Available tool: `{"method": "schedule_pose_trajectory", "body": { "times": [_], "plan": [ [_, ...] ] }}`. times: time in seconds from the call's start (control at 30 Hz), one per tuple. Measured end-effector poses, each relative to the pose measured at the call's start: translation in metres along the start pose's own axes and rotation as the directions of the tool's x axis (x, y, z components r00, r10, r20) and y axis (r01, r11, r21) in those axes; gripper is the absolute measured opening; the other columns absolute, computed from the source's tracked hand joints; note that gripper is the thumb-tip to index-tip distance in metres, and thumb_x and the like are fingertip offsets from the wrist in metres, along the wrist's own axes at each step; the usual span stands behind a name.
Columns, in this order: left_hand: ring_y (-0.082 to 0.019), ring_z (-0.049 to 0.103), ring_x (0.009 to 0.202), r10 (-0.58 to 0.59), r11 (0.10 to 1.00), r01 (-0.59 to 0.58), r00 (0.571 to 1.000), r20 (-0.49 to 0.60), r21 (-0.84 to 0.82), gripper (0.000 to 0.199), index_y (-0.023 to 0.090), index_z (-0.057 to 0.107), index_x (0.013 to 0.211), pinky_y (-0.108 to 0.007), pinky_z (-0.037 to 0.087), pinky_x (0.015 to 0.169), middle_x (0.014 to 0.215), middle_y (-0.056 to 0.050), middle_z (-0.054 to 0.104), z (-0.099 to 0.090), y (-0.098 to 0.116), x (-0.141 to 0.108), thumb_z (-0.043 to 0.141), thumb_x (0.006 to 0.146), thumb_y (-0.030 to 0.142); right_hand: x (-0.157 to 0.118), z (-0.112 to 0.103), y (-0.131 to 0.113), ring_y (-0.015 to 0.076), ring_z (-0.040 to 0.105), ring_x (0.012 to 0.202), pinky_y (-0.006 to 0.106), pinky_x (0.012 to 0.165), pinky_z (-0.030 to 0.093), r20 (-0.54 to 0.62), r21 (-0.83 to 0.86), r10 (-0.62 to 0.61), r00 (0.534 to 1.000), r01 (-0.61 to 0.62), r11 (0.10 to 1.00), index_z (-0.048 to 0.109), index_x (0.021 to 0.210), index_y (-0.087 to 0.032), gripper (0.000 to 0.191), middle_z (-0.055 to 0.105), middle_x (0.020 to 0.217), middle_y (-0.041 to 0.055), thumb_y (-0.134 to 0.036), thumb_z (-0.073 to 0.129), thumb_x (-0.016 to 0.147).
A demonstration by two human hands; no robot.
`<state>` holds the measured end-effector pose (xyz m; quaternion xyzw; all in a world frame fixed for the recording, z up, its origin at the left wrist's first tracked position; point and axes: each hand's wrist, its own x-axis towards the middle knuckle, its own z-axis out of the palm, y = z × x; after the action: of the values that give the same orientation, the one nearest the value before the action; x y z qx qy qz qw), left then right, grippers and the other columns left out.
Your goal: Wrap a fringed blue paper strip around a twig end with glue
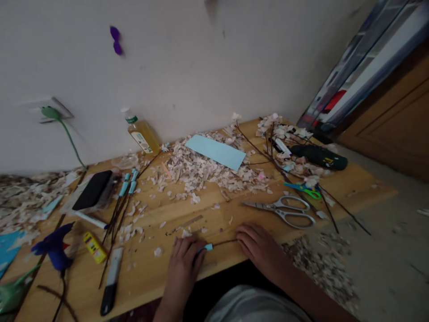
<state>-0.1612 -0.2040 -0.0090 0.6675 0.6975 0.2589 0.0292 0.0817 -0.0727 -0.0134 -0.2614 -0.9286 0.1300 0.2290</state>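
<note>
At the table's front edge, a thin brown twig (225, 242) spans the gap between my two hands. A small piece of light blue paper (208, 247) is wrapped round its left end. My left hand (185, 257) is closed with thumb and fingers on that paper. The fingers of my right hand (256, 243), curled and partly hidden, close on the twig's other end. Large silver scissors (281, 209) lie just beyond my right hand. To the left, several twigs with blue paper tips (124, 185) lie together beside a snap-off knife (113, 277).
A light blue paper sheet (216, 151) lies on a heap of pale shavings (204, 172). Behind stands a bottle (143, 134). At left are a glue gun (55, 246), a yellow box (94, 247) and a black phone (94, 190). A flowered branch (273, 156) lies at right.
</note>
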Motion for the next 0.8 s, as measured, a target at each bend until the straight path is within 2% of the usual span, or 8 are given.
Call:
{"method": "schedule_pose_trajectory", "body": {
  "times": [0.2,0.5,0.57,0.63,0.7,0.77,0.8],
  "plan": [
    [-0.024,0.066,0.099,-0.015,1.000,0.015,1.000,0.007,-0.021,0.016,0.027,0.072,0.107,-0.052,0.048,0.102,0.106,-0.005,0.070,-0.001,0.002,0.002,0.059,0.097,0.030,0.005,-0.006,-0.002,0.0257,0.064,0.107,0.047,0.098,0.056,0.010,0.028,-0.029,1.000,0.029,0.999,0.063,0.102,-0.017,0.011,0.069,0.111,0.0090,-0.011,0.056,0.096],
    [-0.022,0.066,0.101,-0.075,0.994,0.079,0.996,0.056,-0.073,0.018,0.027,0.073,0.107,-0.049,0.048,0.104,0.107,-0.005,0.070,-0.003,0.006,0.003,0.058,0.098,0.032,0.008,-0.012,-0.004,0.0230,0.063,0.108,0.045,0.100,0.053,0.059,0.108,-0.013,0.998,0.006,0.994,0.065,0.104,-0.019,0.017,0.069,0.113,0.0078,-0.012,0.051,0.099],
    [-0.023,0.065,0.106,-0.103,0.986,0.108,0.994,0.048,-0.126,0.022,0.027,0.071,0.114,-0.047,0.050,0.103,0.112,-0.006,0.070,-0.004,0.005,0.002,0.059,0.097,0.034,0.008,-0.016,-0.001,0.0229,0.064,0.107,0.045,0.099,0.053,0.056,0.142,-0.018,0.998,0.010,0.990,0.066,0.104,-0.020,0.018,0.070,0.111,0.0078,-0.012,0.050,0.099],
    [-0.023,0.064,0.113,-0.178,0.961,0.172,0.984,-0.012,-0.215,0.030,0.026,0.066,0.124,-0.044,0.051,0.102,0.120,-0.009,0.068,-0.007,0.004,-0.003,0.059,0.097,0.037,0.006,-0.021,0.002,0.0222,0.064,0.106,0.044,0.098,0.053,0.034,0.200,0.019,0.999,-0.025,0.979,0.065,0.102,-0.021,0.017,0.070,0.111,0.0077,-0.013,0.050,0.099],
    [-0.023,0.064,0.114,-0.333,0.902,0.277,0.935,-0.123,-0.332,0.035,0.023,0.064,0.128,-0.041,0.053,0.099,0.122,-0.011,0.067,-0.009,0.005,-0.008,0.057,0.097,0.039,0.005,-0.026,0.004,0.0213,0.064,0.106,0.040,0.096,0.053,-0.006,0.298,0.128,0.992,-0.120,0.947,0.065,0.101,-0.021,0.015,0.068,0.111,0.0079,-0.017,0.051,0.099],
    [-0.022,0.065,0.112,-0.518,0.790,0.387,0.836,-0.181,-0.475,0.037,0.022,0.063,0.128,-0.039,0.052,0.100,0.120,-0.011,0.068,-0.011,0.012,-0.012,0.055,0.098,0.043,0.005,-0.030,-0.002,0.0208,0.064,0.103,0.035,0.092,0.053,-0.050,0.427,0.296,0.954,-0.247,0.870,0.064,0.098,-0.022,0.012,0.067,0.108,0.0078,-0.022,0.052,0.098],
    [-0.022,0.065,0.113,-0.590,0.719,0.427,0.792,-0.157,-0.548,0.039,0.022,0.063,0.129,-0.039,0.051,0.102,0.120,-0.010,0.069,-0.011,0.020,-0.012,0.054,0.098,0.045,0.006,-0.032,-0.007,0.0204,0.064,0.100,0.033,0.088,0.054,-0.044,0.495,0.380,0.924,-0.310,0.812,0.064,0.096,-0.022,0.012,0.067,0.105,0.0074,-0.025,0.053,0.097]
  ]
}}
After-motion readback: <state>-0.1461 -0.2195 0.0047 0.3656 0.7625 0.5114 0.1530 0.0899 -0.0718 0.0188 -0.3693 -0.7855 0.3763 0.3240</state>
